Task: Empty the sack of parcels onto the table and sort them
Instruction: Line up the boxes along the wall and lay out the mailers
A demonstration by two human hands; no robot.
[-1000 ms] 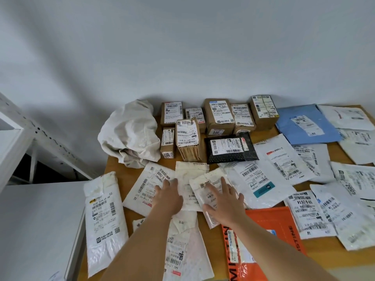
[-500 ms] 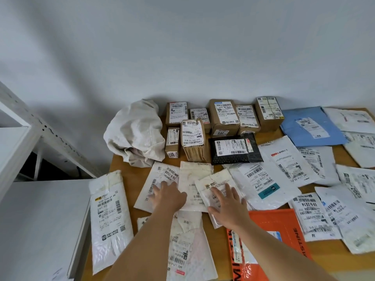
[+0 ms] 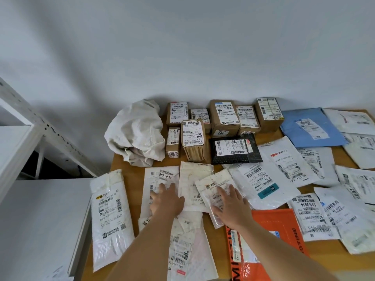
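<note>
On the wooden table (image 3: pixel 129 165), my left hand (image 3: pixel 167 199) and right hand (image 3: pixel 230 203) press flat, fingers straight, on thin white poly mailers (image 3: pixel 160 179); light, floppy, probably slick, best pinched at an edge.

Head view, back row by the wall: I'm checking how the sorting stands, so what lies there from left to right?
Crumpled cloth sack → cluster of brown cardboard boxes → blue mailer → white mailers at the right edge.
</note>
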